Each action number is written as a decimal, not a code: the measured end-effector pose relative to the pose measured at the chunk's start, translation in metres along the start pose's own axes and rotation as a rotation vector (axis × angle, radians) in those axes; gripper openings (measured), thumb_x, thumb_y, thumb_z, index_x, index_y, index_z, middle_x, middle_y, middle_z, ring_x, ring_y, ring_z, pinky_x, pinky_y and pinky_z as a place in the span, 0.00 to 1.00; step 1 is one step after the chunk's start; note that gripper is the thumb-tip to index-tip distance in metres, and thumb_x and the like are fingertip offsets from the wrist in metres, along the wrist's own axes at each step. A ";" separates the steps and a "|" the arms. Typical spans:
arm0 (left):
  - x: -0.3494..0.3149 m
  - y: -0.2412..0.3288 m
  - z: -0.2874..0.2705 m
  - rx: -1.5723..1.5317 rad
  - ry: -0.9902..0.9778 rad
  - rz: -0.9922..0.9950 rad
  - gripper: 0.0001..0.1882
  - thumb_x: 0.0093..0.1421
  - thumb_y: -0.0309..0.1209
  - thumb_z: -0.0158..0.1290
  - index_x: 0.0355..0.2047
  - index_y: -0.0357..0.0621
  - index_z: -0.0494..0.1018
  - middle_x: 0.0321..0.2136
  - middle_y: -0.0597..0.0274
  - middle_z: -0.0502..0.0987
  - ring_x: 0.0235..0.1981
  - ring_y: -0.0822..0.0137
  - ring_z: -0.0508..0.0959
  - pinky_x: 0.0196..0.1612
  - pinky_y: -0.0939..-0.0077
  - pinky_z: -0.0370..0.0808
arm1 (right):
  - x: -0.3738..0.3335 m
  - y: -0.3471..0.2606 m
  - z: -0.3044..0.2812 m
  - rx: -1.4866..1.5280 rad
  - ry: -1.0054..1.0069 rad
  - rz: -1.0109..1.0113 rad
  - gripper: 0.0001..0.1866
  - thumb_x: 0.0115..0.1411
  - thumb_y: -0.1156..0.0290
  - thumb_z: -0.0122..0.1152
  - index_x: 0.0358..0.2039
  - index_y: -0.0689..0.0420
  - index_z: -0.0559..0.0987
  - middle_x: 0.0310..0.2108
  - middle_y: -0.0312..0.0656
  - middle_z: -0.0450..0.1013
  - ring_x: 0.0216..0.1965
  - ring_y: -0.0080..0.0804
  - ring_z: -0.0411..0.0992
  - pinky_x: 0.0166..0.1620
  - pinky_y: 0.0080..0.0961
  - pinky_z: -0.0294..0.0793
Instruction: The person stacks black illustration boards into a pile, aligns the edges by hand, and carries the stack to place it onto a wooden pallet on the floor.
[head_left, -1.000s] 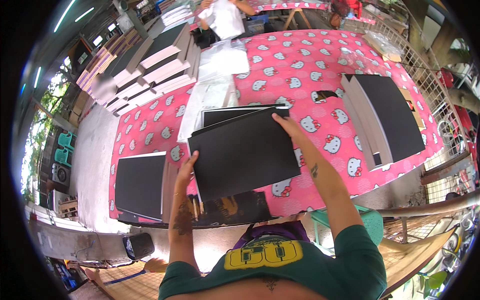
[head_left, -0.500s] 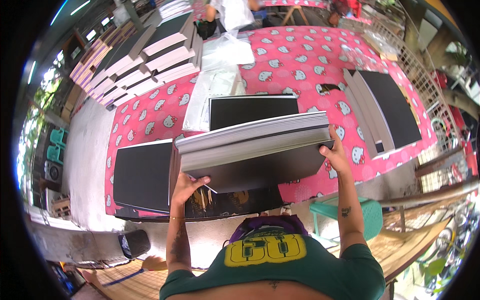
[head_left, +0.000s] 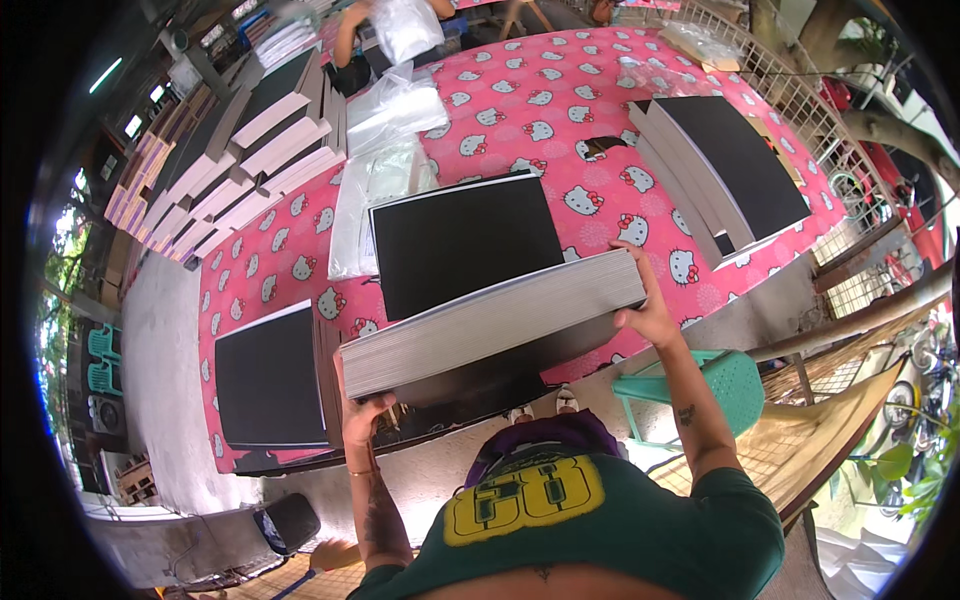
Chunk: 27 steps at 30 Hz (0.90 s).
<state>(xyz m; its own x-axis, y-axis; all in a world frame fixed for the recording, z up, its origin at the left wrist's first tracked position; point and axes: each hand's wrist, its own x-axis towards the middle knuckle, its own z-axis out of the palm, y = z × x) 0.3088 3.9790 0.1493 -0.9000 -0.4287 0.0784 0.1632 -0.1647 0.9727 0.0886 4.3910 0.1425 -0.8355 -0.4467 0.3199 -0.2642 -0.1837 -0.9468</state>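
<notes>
Got both hands on it, fingers wrapped and thumbs on the near side: my left hand [head_left: 360, 420] has the left end and my right hand [head_left: 648, 308] the right end of a thick stack of black-faced sheets with pale grey edges [head_left: 490, 325], mid-frame, tilted so the long edge faces up. Half a second ago those edges were stepped and fanned; now they're pretty flush. More of the flat black rectangular pile [head_left: 465, 240] behind it shows now too.

Edges: my left end is tight beside the black-topped stack with brownish sides [head_left: 265, 380] at lower left, and the table's near edge runs just below my load. Best open room is the bare pink cat-print tablecloth [head_left: 560, 110] right of centre, up to the black-topped, pale-sided stack [head_left: 730, 160] at upper right. The green plastic stool [head_left: 715, 395] sits lower right, off the table.
</notes>
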 end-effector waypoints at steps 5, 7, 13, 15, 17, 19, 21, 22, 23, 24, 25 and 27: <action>-0.008 -0.025 -0.034 -0.015 0.031 -0.080 0.53 0.40 0.25 0.63 0.69 0.42 0.55 0.59 0.58 0.69 0.58 0.59 0.70 0.63 0.63 0.65 | -0.011 0.010 0.022 0.043 0.064 0.059 0.62 0.37 0.61 0.86 0.70 0.54 0.56 0.64 0.42 0.60 0.67 0.38 0.57 0.68 0.37 0.53; -0.015 -0.028 -0.057 0.049 0.065 -0.184 0.59 0.37 0.30 0.67 0.71 0.45 0.52 0.60 0.58 0.66 0.60 0.58 0.67 0.63 0.63 0.63 | -0.007 0.004 0.015 -0.022 -0.004 0.017 0.62 0.37 0.62 0.86 0.70 0.55 0.57 0.64 0.41 0.60 0.67 0.38 0.57 0.68 0.37 0.54; 0.001 0.095 0.050 0.479 -0.005 0.206 0.68 0.38 0.52 0.72 0.73 0.44 0.47 0.68 0.46 0.56 0.71 0.51 0.54 0.71 0.52 0.52 | -0.009 -0.002 0.000 -0.101 -0.064 0.014 0.59 0.40 0.62 0.85 0.69 0.55 0.58 0.64 0.41 0.61 0.67 0.37 0.58 0.68 0.36 0.54; -0.005 0.125 0.096 0.865 -0.064 0.415 0.67 0.40 0.56 0.72 0.73 0.42 0.48 0.70 0.42 0.52 0.73 0.48 0.51 0.71 0.49 0.51 | -0.010 0.005 0.005 -0.057 -0.047 0.018 0.59 0.40 0.62 0.85 0.69 0.55 0.58 0.65 0.42 0.60 0.68 0.37 0.57 0.68 0.37 0.53; 0.011 0.109 0.148 1.202 -0.240 0.519 0.64 0.41 0.56 0.71 0.71 0.40 0.51 0.67 0.41 0.56 0.71 0.45 0.53 0.69 0.47 0.55 | -0.015 0.005 -0.001 -0.055 -0.048 0.041 0.58 0.41 0.63 0.85 0.69 0.55 0.57 0.66 0.42 0.60 0.68 0.37 0.56 0.69 0.37 0.53; 0.027 0.092 0.182 1.522 -0.405 0.523 0.59 0.42 0.54 0.72 0.68 0.39 0.57 0.63 0.41 0.62 0.68 0.42 0.59 0.66 0.46 0.62 | -0.011 0.000 0.003 -0.025 -0.052 0.038 0.58 0.42 0.63 0.84 0.70 0.55 0.57 0.67 0.43 0.59 0.69 0.37 0.56 0.69 0.37 0.52; 0.037 0.080 0.180 1.543 -0.465 0.226 0.55 0.39 0.52 0.74 0.62 0.38 0.62 0.59 0.41 0.64 0.62 0.43 0.65 0.60 0.47 0.66 | -0.009 -0.007 0.009 -0.002 -0.012 0.029 0.59 0.43 0.63 0.84 0.71 0.56 0.56 0.68 0.43 0.59 0.69 0.38 0.56 0.70 0.38 0.51; 0.041 0.078 0.181 1.547 -0.492 0.078 0.53 0.37 0.51 0.74 0.59 0.37 0.65 0.58 0.41 0.65 0.59 0.44 0.67 0.57 0.48 0.68 | -0.010 -0.012 0.014 -0.074 0.061 -0.020 0.57 0.44 0.64 0.83 0.70 0.57 0.57 0.67 0.44 0.59 0.68 0.39 0.57 0.69 0.37 0.53; 0.042 0.075 0.181 1.546 -0.478 0.149 0.50 0.37 0.50 0.75 0.57 0.38 0.66 0.54 0.43 0.66 0.56 0.45 0.68 0.55 0.49 0.68 | -0.017 -0.016 0.019 -0.151 0.144 -0.063 0.55 0.45 0.65 0.82 0.70 0.57 0.58 0.67 0.45 0.60 0.68 0.39 0.58 0.69 0.37 0.54; 0.038 0.071 0.178 1.539 -0.457 0.218 0.48 0.37 0.50 0.75 0.55 0.39 0.67 0.51 0.44 0.67 0.54 0.46 0.69 0.53 0.49 0.69 | -0.024 -0.019 0.025 -0.233 0.220 -0.105 0.53 0.46 0.66 0.81 0.70 0.58 0.60 0.66 0.46 0.61 0.67 0.40 0.59 0.68 0.37 0.56; 0.037 0.068 0.178 1.529 -0.436 0.286 0.46 0.37 0.50 0.75 0.52 0.39 0.68 0.48 0.46 0.68 0.51 0.47 0.70 0.50 0.50 0.70 | -0.034 -0.020 0.032 -0.225 0.340 -0.104 0.48 0.48 0.68 0.80 0.67 0.59 0.63 0.65 0.46 0.62 0.65 0.39 0.61 0.66 0.35 0.59; 0.035 0.072 0.185 1.559 -0.399 0.317 0.46 0.38 0.49 0.75 0.53 0.39 0.68 0.47 0.47 0.69 0.51 0.47 0.70 0.51 0.51 0.70 | -0.058 -0.021 0.049 -0.194 0.574 -0.095 0.39 0.51 0.72 0.77 0.63 0.62 0.71 0.61 0.47 0.66 0.61 0.38 0.66 0.63 0.32 0.64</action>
<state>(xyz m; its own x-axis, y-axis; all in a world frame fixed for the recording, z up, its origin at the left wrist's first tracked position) 0.2139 4.1163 0.2622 -0.9935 0.0144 0.1129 0.0320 0.9872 0.1560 0.1658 4.3778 0.1458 -0.9158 0.1170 0.3843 -0.3883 -0.0127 -0.9214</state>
